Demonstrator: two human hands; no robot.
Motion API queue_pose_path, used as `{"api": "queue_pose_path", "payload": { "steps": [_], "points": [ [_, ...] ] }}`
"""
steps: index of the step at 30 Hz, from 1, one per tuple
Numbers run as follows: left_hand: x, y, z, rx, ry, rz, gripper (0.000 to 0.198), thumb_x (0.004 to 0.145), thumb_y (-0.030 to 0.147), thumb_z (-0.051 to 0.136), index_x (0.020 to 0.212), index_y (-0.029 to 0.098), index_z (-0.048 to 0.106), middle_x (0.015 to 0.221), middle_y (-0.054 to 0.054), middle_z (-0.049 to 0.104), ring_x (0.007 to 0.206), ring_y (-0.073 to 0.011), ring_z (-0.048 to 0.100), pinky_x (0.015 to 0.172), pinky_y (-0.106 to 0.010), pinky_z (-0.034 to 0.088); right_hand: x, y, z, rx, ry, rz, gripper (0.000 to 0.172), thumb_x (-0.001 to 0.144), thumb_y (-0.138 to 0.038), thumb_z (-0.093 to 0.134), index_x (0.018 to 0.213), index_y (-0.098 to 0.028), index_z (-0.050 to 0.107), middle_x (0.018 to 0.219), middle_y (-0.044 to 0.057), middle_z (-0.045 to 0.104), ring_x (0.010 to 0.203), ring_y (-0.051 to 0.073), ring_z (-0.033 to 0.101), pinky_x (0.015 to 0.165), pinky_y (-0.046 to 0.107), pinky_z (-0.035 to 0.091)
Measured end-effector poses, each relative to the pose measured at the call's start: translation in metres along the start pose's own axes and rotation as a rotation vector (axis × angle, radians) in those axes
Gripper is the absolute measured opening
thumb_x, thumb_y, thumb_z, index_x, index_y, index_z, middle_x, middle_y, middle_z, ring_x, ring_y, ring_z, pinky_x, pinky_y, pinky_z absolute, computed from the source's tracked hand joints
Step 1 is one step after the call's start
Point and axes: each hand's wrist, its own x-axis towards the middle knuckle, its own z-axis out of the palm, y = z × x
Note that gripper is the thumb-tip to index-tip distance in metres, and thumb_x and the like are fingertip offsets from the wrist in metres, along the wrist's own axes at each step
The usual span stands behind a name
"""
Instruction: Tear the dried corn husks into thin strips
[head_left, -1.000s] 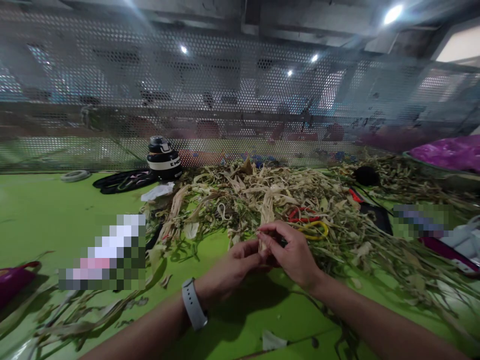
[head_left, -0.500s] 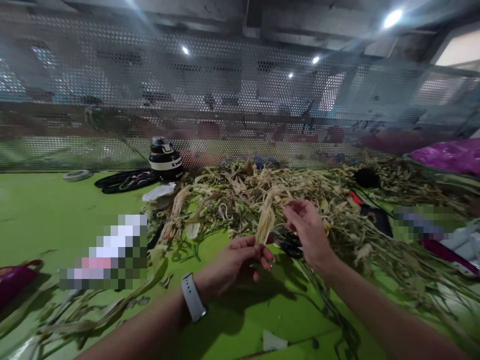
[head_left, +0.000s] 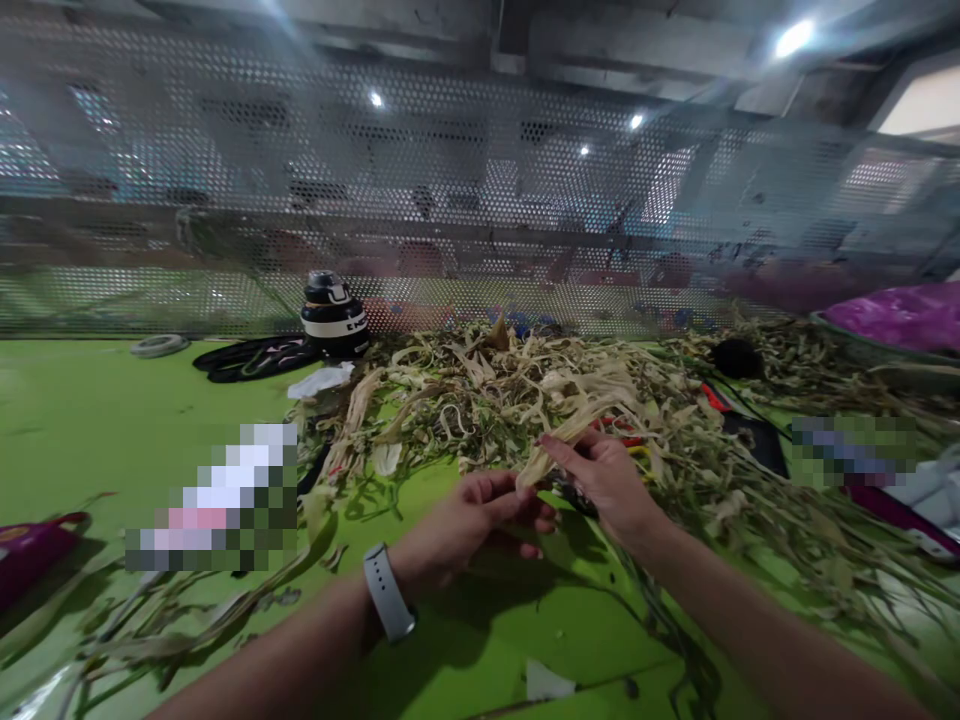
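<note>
My left hand (head_left: 480, 520) pinches the lower end of a pale bundle of dried plant strips (head_left: 576, 424) between thumb and fingers. My right hand (head_left: 611, 482) is closed on the same bundle a little higher up, thumb on top. From there the bundle slants up and to the right, over a heap of dried leaves and stalks (head_left: 480, 375). Something with red handles (head_left: 624, 434) and a yellow loop (head_left: 641, 466) shows partly behind my right hand. A black object under that hand is mostly hidden.
A black bottle with a white band (head_left: 335, 325) stands on the green table (head_left: 82, 410) before a perforated screen (head_left: 450, 200). White tissue (head_left: 321, 380) and a tape roll (head_left: 159, 345) lie left. A purple bag (head_left: 900, 322) sits right; loose stalks (head_left: 810, 530) spread below it.
My right hand has moved slightly left and down and closed on the bundle, which stood more upright before and now leans right. My left hand keeps its pinch at the lower end.
</note>
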Motion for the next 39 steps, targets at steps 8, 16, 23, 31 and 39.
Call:
{"api": "queue_pose_path", "payload": {
  "steps": [8,16,23,31,39],
  "points": [
    [0.002,-0.001,0.000,-0.063,0.121,0.092,0.034,0.070,0.024,0.070,0.100,0.020,0.054,0.085,-0.003,0.068,0.083,-0.0186,0.065,0.061,-0.026,0.054,0.002,0.004,-0.004,-0.117,0.030,-0.050,0.030,0.065,-0.043,0.070,0.075,-0.015,0.064,0.053,-0.004,0.054,0.042,0.006,0.038,0.041,0.020,0.030],
    [-0.001,0.003,0.002,-0.032,0.107,0.116,0.031,0.070,0.031,0.069,0.097,0.020,0.060,0.085,-0.002,0.066,0.083,-0.0186,0.063,0.062,-0.029,0.053,-0.001,0.005,-0.004,-0.240,-0.008,-0.123,0.029,0.070,-0.042,0.066,0.078,-0.014,0.065,0.060,-0.001,0.059,0.049,0.010,0.046,0.046,0.022,0.036],
    [0.000,0.001,0.001,-0.087,0.065,0.073,0.022,0.078,0.042,0.058,0.085,0.022,0.062,0.081,-0.002,0.067,0.079,-0.0177,0.062,0.060,-0.027,0.051,-0.002,0.004,-0.004,-0.268,-0.067,-0.142,0.026,0.072,-0.041,0.064,0.077,-0.015,0.065,0.063,0.000,0.060,0.055,0.012,0.051,0.049,0.022,0.038],
    [-0.003,0.002,0.001,-0.053,0.004,0.053,0.017,0.074,0.033,0.064,0.086,0.022,0.058,0.087,0.000,0.064,0.085,-0.0174,0.060,0.070,-0.028,0.050,-0.004,0.003,0.002,-0.142,-0.077,-0.038,0.027,0.068,-0.041,0.068,0.073,-0.016,0.059,0.057,-0.003,0.056,0.046,0.008,0.045,0.043,0.020,0.036],
    [0.002,-0.003,0.008,0.183,0.067,0.130,0.026,0.076,0.045,0.056,0.069,0.020,0.055,0.056,0.004,0.046,0.050,-0.0100,0.041,0.051,-0.019,0.038,-0.007,0.003,0.008,-0.181,-0.106,-0.033,0.030,0.062,-0.043,0.072,0.062,-0.015,0.059,0.052,-0.004,0.054,0.047,0.008,0.044,0.047,0.021,0.038]
  ]
}}
